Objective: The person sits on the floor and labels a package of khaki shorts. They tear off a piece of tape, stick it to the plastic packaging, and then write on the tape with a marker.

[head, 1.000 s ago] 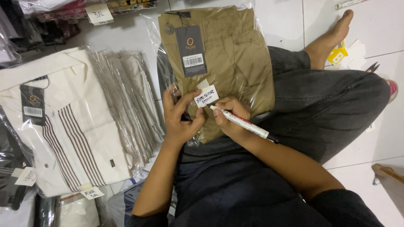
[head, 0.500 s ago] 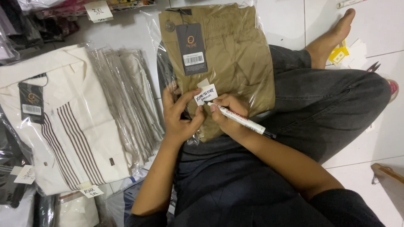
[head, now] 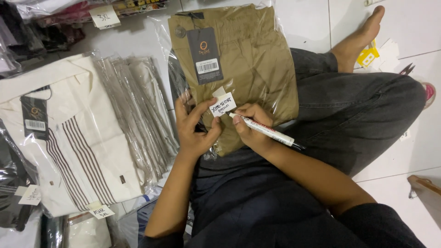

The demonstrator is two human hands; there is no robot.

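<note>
A tan folded garment in a clear plastic bag lies across my lap, a dark hang tag with a barcode on its upper part. My left hand pins a small white paper label against the bag with thumb and fingers. My right hand grips a white marker pen, its tip touching the label's lower right edge. Handwriting covers the label.
A cream striped shirt in plastic tops a stack of bagged garments at my left. More bagged clothes with paper size labels lie at the top left. Yellow and white tags and scissors sit on the white tiled floor by my bare foot.
The pen tip has shifted slightly along the label as my right hand writes. My left hand stays pressed on the label.
</note>
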